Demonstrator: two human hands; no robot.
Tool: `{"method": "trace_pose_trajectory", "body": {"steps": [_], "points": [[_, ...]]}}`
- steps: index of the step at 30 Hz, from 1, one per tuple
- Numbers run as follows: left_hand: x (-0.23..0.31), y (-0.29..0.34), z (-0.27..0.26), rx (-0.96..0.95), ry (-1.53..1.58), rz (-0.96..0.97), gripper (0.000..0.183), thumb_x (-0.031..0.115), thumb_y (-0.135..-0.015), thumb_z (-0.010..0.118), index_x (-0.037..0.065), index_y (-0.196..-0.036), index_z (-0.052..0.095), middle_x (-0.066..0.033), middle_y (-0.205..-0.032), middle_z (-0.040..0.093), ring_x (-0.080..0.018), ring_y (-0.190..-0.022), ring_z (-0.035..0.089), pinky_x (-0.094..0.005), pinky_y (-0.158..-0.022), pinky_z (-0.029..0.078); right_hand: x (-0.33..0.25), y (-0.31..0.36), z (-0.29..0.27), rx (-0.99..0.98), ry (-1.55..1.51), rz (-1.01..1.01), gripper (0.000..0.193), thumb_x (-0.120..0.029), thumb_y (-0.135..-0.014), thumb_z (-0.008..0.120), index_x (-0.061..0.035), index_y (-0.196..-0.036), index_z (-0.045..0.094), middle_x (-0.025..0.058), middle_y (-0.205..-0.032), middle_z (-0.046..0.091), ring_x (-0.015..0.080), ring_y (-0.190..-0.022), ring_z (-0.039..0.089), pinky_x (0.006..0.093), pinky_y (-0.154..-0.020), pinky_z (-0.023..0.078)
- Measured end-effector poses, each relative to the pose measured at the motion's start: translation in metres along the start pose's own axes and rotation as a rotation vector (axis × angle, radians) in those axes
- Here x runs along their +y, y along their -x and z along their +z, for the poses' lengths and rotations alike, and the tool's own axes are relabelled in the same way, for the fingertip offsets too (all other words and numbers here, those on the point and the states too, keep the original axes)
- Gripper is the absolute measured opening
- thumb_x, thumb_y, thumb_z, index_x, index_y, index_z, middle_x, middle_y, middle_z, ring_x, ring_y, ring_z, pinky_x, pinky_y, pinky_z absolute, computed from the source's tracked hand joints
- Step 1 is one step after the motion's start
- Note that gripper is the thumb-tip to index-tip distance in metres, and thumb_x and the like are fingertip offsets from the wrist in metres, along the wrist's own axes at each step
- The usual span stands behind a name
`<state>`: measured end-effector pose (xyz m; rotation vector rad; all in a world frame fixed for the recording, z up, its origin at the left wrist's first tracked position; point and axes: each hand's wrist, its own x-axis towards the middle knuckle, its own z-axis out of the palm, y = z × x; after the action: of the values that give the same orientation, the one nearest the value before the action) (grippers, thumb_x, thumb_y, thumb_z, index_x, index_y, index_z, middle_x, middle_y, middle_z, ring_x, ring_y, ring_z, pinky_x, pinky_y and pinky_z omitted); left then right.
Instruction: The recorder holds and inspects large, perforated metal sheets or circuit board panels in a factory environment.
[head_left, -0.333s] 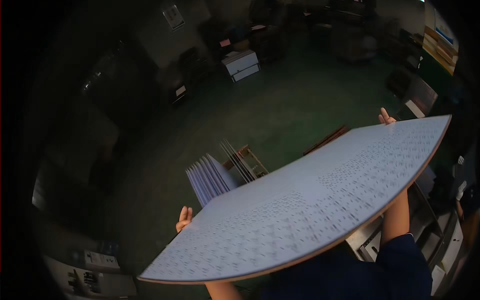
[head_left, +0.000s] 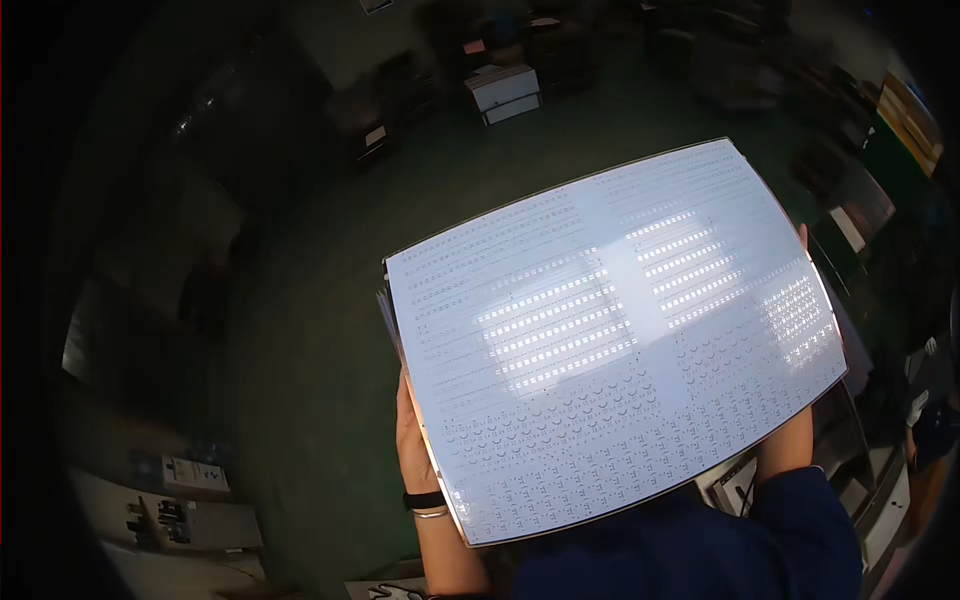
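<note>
A large white printed circuit board panel (head_left: pixel 560 420) fills the middle of the view. Its face, covered with rows of small dark marks, is turned toward me, and light glints off blocks of shiny pads. My left hand (head_left: pixel 413 437) grips the panel's left edge; its thumb side shows, while the fingers are mostly behind the board. At the right edge only a bit of my right hand (head_left: pixel 803 236) shows, its forearm passing beneath the panel. The board slants, its right side higher than its left.
Green floor (head_left: pixel 320 400) lies beyond the panel. A white box-like cabinet (head_left: pixel 505 97) stands at the far side. Lower left, a pale box (head_left: pixel 195 473) sits by a grey surface. At the right rim are a white-gloved hand (head_left: pixel 917 408) of another person and shelving.
The panel has tilted from a shallow slant to facing me more fully. Upright sheets in a rack, seen beyond its far edge before, are now mostly covered. My hands keep hold at its sides.
</note>
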<state>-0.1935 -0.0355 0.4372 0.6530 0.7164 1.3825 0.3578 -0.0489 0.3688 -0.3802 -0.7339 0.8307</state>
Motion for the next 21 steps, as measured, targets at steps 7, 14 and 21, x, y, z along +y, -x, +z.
{"method": "trace_pose_trajectory", "body": {"steps": [7, 14, 21], "points": [[-0.003, -0.001, -0.009, -0.084, 0.034, -0.217, 0.041, 0.019, -0.101, 0.037, 0.004, -0.139, 0.034, -0.009, -0.127, 0.053, -0.015, -0.111, 0.055, -0.0288, -0.09, 0.05, -0.027, 0.053, -0.037, 0.193, 0.014, 0.143, 0.045, -0.038, -0.099, 0.037, -0.0025, -0.123, 0.05, 0.0104, -0.125, 0.054, 0.0243, -0.122, 0.046, 0.0361, -0.106, 0.033], [-0.009, -0.002, 0.0, -0.009, 0.16, -0.133, 0.04, 0.016, -0.1, 0.037, 0.005, -0.138, 0.034, -0.0126, -0.122, 0.056, -0.0175, -0.103, 0.062, -0.0308, -0.082, 0.058, -0.039, 0.081, -0.074, 0.305, 0.079, 0.23, 0.048, -0.04, -0.1, 0.035, -0.0014, -0.125, 0.049, 0.0116, -0.127, 0.053, 0.0259, -0.124, 0.044, 0.0376, -0.107, 0.032], [0.008, 0.001, 0.012, -0.005, 0.075, 0.016, 0.04, 0.015, -0.099, 0.039, 0.003, -0.138, 0.034, -0.0106, -0.123, 0.055, -0.0146, -0.107, 0.058, -0.0284, -0.088, 0.051, -0.035, 0.107, -0.056, 0.139, -0.333, 0.176, 0.043, -0.028, -0.098, 0.045, 0.0036, -0.127, 0.047, 0.0148, -0.132, 0.05, 0.027, -0.124, 0.045, 0.0397, -0.108, 0.032]]}}
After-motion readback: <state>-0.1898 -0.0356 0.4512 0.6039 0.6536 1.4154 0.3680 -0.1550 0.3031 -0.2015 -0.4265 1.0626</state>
